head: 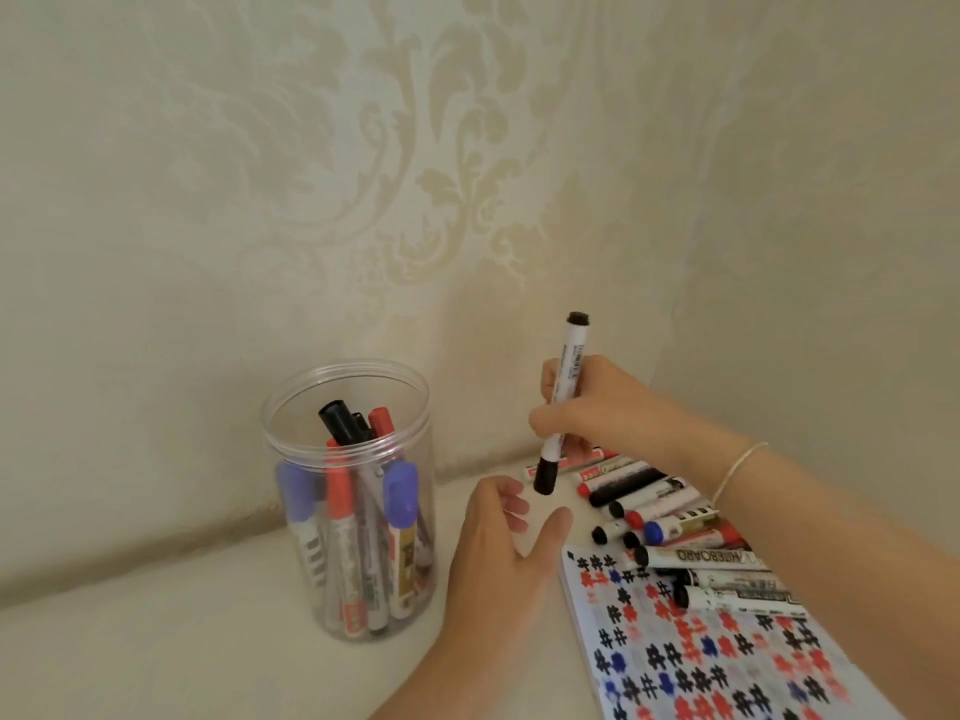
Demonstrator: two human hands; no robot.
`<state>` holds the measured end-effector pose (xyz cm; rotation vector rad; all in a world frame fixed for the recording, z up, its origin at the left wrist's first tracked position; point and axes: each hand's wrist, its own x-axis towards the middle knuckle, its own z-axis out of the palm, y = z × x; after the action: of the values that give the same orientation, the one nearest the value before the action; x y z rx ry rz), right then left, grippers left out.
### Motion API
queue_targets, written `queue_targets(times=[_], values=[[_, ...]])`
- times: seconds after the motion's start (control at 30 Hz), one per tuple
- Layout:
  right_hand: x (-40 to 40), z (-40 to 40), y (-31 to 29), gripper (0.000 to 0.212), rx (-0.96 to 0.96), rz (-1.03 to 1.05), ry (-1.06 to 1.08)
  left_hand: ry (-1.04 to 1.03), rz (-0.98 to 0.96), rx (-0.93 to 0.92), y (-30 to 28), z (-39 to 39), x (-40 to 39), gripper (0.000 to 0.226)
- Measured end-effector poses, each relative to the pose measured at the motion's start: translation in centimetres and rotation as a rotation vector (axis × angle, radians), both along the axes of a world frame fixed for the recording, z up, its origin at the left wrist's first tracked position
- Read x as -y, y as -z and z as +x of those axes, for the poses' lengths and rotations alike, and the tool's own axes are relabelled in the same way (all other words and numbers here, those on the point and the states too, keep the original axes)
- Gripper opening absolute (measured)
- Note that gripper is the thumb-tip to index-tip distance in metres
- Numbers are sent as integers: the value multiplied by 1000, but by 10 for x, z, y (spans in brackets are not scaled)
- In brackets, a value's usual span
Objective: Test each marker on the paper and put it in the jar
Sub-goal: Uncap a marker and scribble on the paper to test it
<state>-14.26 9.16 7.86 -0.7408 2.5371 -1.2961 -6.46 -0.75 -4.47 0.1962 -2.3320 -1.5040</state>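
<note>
My right hand (pixel 587 407) grips a white marker with a black cap (pixel 563 402), held nearly upright with the capped end pointing down. Just below it, my left hand (pixel 504 543) hovers with fingers spread, close to the cap but holding nothing. A clear plastic jar (pixel 296 584) stands to the left with several black, red and blue markers inside. To the right lies the paper (pixel 727 657), covered in black, red and blue hash marks. Several loose markers (pixel 654 511) lie in a row along its far edge.
Everything rests on a cream-coloured surface (pixel 182 641) that meets a patterned beige wall (pixel 363 200) just behind the jar and the markers. A thin bracelet (pixel 737 465) circles my right wrist.
</note>
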Motion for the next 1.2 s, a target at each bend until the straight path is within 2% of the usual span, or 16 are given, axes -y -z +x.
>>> queue_targets(times=[0.07, 0.17, 0.3, 0.47, 0.67, 0.77, 0.9, 1.0, 1.07, 1.13, 1.2], values=[[-9, 14, 5, 29, 151, -84, -57, 99, 28, -95, -4, 4, -3, 33], [-17, 26, 25, 29, 221, -181, -76, 242, 67, -183, -10, 12, -10, 20], [-27, 32, 39, 24, 198, -257, -27, 353, 51, -133, -15, 17, -16, 21], [-50, 34, 34, 21, 267, -229, -129, 517, 25, -127, -24, 21, -14, 17], [-69, 45, 31, 19, 426, -355, -194, 665, 237, -55, -42, 32, -24, 17], [-83, 54, 24, 22, 413, -327, -221, 724, 236, 16, -44, 37, -30, 18], [-116, 61, 11, 23, 260, -452, -43, 697, -49, 116, -37, 28, -29, 43], [-151, 65, 10, 23, 242, -563, 150, 654, -396, 73, -30, 20, -32, 26], [-167, 71, 21, 16, 253, -556, 214, 664, -613, 3, -28, 18, -38, 15], [-176, 80, 40, 13, 238, -484, 282, 700, -786, -48, -25, 18, -49, 16], [-178, 86, 60, 22, 225, -425, 373, 733, -886, -131, -19, 16, -60, 25]])
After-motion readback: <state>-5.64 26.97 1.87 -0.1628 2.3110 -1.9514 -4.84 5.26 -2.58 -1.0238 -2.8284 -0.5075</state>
